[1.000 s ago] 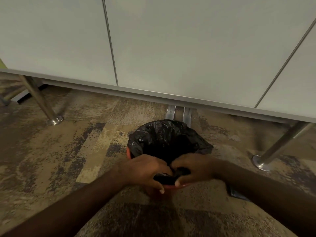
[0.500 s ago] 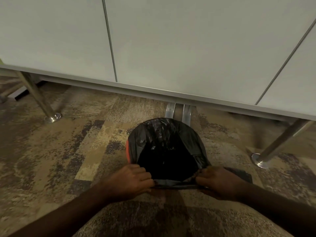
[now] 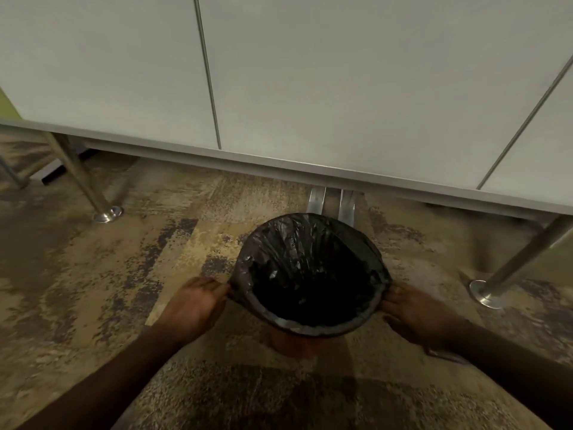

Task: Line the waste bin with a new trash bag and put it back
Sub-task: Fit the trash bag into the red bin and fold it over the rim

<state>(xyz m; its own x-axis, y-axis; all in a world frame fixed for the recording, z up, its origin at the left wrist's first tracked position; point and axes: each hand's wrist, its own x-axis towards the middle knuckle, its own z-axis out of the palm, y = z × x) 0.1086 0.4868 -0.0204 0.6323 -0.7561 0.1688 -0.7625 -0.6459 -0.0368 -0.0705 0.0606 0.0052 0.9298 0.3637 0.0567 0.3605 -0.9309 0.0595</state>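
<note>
The hands have moved apart from the near rim: the left hand [image 3: 193, 307] and right hand [image 3: 414, 316] now pinch the trash bag [image 3: 310, 252] at opposite sides of the waste bin [image 3: 293, 344] — the lining looks almost finished. The bin stands on patchy carpet [image 3: 130, 274], before a white bench [image 3: 310, 88] with metal legs.

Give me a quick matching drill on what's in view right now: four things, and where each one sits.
Things:
1. left hand
2. right hand
3. trash bag
4. waste bin

Places:
A. orange wall showing below the bag's near edge
B. pinching the bag's edge on the right side
C. stretched open over the rim
D. pinching the bag's edge on the left side

Pairs: 1-D, 2-B, 3-C, 4-A
</note>
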